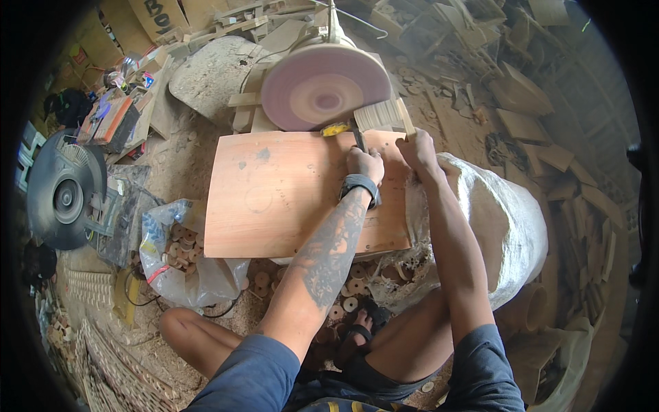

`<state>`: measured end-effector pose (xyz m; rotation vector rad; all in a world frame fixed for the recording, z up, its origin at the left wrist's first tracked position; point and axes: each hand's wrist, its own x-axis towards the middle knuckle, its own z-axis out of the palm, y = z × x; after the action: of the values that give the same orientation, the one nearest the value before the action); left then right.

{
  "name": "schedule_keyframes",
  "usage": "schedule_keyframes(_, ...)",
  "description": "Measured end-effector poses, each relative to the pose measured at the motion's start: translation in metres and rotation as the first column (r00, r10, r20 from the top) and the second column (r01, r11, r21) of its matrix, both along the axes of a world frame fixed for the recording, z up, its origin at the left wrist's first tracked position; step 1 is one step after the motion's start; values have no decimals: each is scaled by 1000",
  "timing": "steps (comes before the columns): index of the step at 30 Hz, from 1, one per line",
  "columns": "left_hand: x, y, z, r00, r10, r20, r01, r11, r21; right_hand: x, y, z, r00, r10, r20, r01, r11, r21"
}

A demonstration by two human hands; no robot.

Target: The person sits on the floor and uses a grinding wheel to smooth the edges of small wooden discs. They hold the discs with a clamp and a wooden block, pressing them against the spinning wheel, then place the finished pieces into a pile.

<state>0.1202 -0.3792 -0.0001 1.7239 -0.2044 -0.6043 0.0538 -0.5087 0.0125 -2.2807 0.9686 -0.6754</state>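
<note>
A large round sanding disc (pixel 325 88), pinkish with pale rings, stands upright at the far edge of a wooden board (pixel 274 196). At the disc's lower right rim lies a row of thin round wooden pieces (pixel 377 115), stacked face to face. My left hand (pixel 365 166), with a dark band on the wrist, is closed on a dark bar (pixel 360 141) at the left end of the stack. Beside the bar is a small yellow piece (pixel 335 129). My right hand (pixel 417 151) grips a pale wooden stick (pixel 406 121) at the stack's right end.
On the left stand a dark fan (pixel 67 196) and a clear plastic bag (pixel 195 275) with wooden discs. A large white sack (pixel 494 226) sits right of the board. Wood offcuts (pixel 525 127) are piled along the right; sawdust and loose discs cover the floor.
</note>
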Motion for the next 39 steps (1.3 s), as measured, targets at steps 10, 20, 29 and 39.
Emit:
schedule_keyframes(10, 1, -3, -6, 999, 23, 23, -22, 999, -28, 0, 2, 4, 1000, 4, -20, -3, 1000, 9)
schedule_keyframes(20, 0, -2, -4, 999, 22, 40, -21, 1000, -11, 2, 1, 3, 1000, -8, -14, 7, 997, -74)
schedule_keyframes(29, 5, -1, -10, 1000, 21, 19, -20, 999, -36, 7, 0, 6, 1000, 25, -15, -26, 995, -96)
schedule_keyframes(39, 5, -1, -7, 999, 19, 35, -19, 1000, -14, 4, 1, 7, 1000, 25, 16, -24, 995, -94)
